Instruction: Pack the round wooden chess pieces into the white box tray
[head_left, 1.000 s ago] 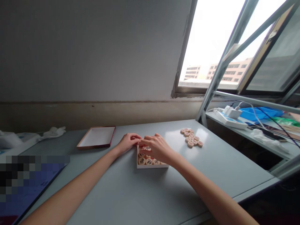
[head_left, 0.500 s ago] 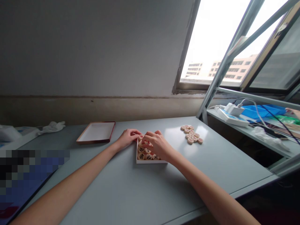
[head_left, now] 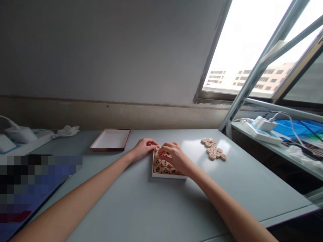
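Note:
A white-walled box (head_left: 169, 176) stands on the grey table, with rows of round wooden pieces (head_left: 165, 170) marked with characters inside. My left hand (head_left: 145, 148) rests at the box's back left corner, its fingers bent close to a red-marked piece (head_left: 157, 148); whether they grip anything is unclear. Over the box's back right part, my right hand (head_left: 174, 155) has its fingers curled down onto the pieces. Its fingertips are partly hidden, and so is what they touch. Several loose round pieces (head_left: 212, 150) lie flat in a cluster to the right of the box.
An open lid (head_left: 110, 139) with a white inside lies at the back left. Power strips and crumpled white tissue (head_left: 67, 131) are beyond it. On the right, a shelf (head_left: 300, 158) holds chargers, cables and a blue tray (head_left: 297, 127) beside a metal frame.
The camera view has turned slightly left, so most things appear farther right. My right hand's fingers are a little lower and flatter over the pieces; my left hand keeps its place at the corner.

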A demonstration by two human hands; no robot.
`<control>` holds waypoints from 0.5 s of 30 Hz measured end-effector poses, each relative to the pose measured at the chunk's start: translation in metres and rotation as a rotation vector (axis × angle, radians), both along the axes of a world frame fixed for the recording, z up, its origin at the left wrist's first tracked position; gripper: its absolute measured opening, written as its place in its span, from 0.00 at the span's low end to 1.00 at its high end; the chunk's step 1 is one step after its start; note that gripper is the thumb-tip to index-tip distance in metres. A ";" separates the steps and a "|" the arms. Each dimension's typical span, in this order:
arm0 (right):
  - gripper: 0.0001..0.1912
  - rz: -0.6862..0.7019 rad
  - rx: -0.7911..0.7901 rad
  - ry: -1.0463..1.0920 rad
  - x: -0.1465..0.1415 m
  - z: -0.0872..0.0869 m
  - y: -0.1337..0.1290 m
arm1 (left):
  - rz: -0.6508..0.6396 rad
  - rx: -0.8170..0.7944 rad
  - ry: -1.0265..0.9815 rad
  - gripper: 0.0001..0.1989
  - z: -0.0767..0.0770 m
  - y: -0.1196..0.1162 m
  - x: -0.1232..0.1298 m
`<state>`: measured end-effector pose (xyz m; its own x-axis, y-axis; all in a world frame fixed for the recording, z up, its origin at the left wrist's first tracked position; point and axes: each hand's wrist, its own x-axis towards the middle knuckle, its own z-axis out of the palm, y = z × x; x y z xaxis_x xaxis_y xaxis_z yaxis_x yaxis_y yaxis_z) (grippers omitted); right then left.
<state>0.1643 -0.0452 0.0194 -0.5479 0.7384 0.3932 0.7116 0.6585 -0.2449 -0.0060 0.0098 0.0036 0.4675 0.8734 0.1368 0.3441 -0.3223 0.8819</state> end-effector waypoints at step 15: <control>0.10 -0.119 0.159 -0.179 0.005 0.003 0.001 | 0.001 0.018 0.008 0.13 -0.002 0.002 0.000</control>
<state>0.1695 -0.0442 0.0226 -0.5324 0.7385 0.4138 0.8091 0.5877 -0.0079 -0.0062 0.0120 0.0019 0.4678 0.8712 0.1490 0.3517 -0.3382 0.8729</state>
